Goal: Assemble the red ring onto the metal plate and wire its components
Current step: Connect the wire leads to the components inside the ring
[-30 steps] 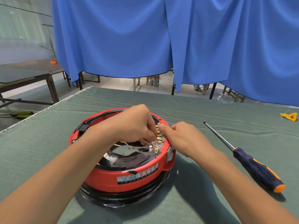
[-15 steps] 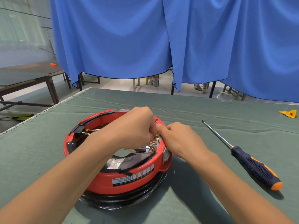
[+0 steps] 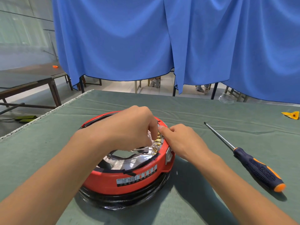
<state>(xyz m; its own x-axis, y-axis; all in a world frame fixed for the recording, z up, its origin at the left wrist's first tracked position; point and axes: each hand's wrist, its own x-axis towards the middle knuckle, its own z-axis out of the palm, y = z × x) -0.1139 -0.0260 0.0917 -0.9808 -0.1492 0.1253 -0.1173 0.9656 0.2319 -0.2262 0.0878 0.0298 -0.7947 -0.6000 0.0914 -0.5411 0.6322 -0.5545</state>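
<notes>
Both forearms reaching forward, converging. Left hand (image 3: 129,127) knuckles up, fingers curled downward, tips hidden. Right hand (image 3: 181,142) just beside it, fingers curled, thumb stretched toward the left fingertips.

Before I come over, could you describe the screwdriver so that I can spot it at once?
Find the red ring on the green table cover. To the right of it, past the right hand, lies the screwdriver. It has a dark blue handle with an orange end.
</notes>
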